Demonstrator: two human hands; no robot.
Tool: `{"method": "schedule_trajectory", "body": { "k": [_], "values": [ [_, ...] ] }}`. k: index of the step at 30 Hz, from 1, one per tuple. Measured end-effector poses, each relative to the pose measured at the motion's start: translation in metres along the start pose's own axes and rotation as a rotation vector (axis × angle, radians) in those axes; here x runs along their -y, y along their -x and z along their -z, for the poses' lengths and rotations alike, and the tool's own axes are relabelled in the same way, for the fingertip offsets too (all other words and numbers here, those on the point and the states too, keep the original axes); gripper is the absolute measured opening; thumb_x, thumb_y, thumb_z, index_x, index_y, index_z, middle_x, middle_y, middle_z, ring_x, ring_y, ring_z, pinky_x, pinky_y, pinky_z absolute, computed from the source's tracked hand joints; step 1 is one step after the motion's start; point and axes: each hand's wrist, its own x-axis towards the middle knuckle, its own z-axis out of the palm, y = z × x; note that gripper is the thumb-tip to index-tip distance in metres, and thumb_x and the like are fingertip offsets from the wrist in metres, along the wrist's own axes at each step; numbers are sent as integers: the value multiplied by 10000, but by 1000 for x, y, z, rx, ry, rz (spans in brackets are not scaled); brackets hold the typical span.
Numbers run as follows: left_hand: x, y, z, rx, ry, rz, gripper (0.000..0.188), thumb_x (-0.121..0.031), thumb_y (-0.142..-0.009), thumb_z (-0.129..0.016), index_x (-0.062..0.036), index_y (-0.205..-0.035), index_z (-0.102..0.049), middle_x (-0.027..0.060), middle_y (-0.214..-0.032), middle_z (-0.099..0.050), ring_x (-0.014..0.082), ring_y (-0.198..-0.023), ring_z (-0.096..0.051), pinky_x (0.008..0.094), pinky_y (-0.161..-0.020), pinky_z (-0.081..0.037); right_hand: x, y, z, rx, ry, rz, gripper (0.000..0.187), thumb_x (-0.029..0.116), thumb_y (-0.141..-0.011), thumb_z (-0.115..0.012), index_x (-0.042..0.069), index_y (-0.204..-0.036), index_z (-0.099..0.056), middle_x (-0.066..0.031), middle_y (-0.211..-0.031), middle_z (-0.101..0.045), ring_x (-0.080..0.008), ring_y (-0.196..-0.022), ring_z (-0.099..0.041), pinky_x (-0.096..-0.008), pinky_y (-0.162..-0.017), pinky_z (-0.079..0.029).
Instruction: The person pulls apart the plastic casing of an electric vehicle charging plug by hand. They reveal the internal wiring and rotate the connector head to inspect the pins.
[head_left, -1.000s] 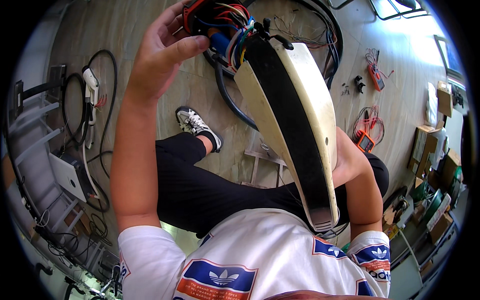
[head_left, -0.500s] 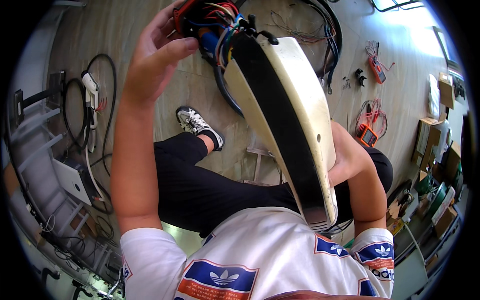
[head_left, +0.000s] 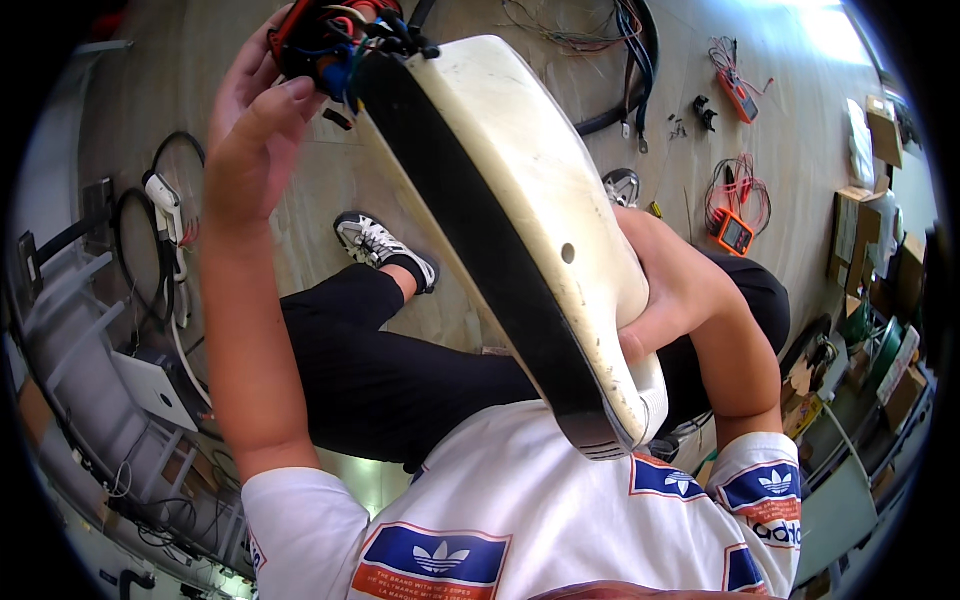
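Note:
A long cream-and-black charging gun [head_left: 545,170] is held up at a slant in front of my chest, its wired end at the far left. Round the cream casing's right side wraps my right hand [head_left: 665,270]; its fingertips are hidden behind the casing. My left hand [head_left: 245,150] grips a red-and-black end piece [head_left: 292,45] at the top edge of the picture, thumb on the near side. Several coloured wires [head_left: 345,30] run between that piece and the casing, where the blue part and black clips show.
On the floor to the right lie an orange clamp-lead meter [head_left: 735,234], a red meter [head_left: 738,98] and small black parts [head_left: 705,113]. A black cable [head_left: 640,60] curls at the back. At left are another white charging gun [head_left: 163,192] and a ladder [head_left: 70,335]; cardboard boxes [head_left: 853,235] stand right.
The charging gun has shifted left, and more of its cream side now faces me. Both hands moved with it, the left one toward the far left, still gripping the red-and-black piece.

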Motion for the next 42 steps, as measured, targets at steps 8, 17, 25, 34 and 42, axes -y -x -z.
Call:
{"method": "schedule_trajectory", "body": {
  "k": [8, 17, 25, 34, 42],
  "values": [
    [2, -2, 3, 20, 2, 4, 652, -264, -857, -645, 27, -1410, -458, 121, -1266, -631, 203, -1191, -600, 340, -1074, -405, 2, 1, -2, -19, -1, -6, 709, 260, -649, -842, -11, -1247, -574, -101, -1100, -694, -166, -966, -654, -293, -888, -504],
    [3, -2, 5, 37, 10, 10, 633, -254, -870, -617, 28, -1413, -455, 120, -1269, -622, 201, -1199, -590, 343, -1079, -398, 3, 1, -1, -10, 20, -12, 705, 243, -648, -841, -12, -1247, -572, -98, -1096, -693, -158, -970, -650, -286, -883, -502],
    [1, -3, 0, 29, 16, -20, 663, -231, -876, -602, 36, -1454, -417, 134, -1327, -584, 208, -1232, -564, 353, -1094, -383, 2, 0, -1, 9, -13, -16, 722, 232, -649, -836, -9, -1275, -565, -98, -1097, -695, -156, -959, -652, -287, -885, -504],
    [6, 0, 1, 8, -2, -45, 679, -263, -880, -606, 40, -1456, -413, 141, -1351, -574, 219, -1273, -540, 362, -1116, -359, -1, 0, -4, -9, -43, -3, 708, 238, -653, -841, -17, -1256, -570, -102, -1088, -696, -159, -960, -653, -289, -885, -506],
    [3, -2, 4, 34, -12, 21, 681, -279, -881, -607, 37, -1452, -413, 133, -1312, -604, 218, -1256, -556, 363, -1117, -360, -2, 0, -2, -5, -15, 9, 718, 245, -659, -839, -14, -1270, -565, -105, -1102, -695, -160, -977, -656, -288, -895, -504]
  ]
}}
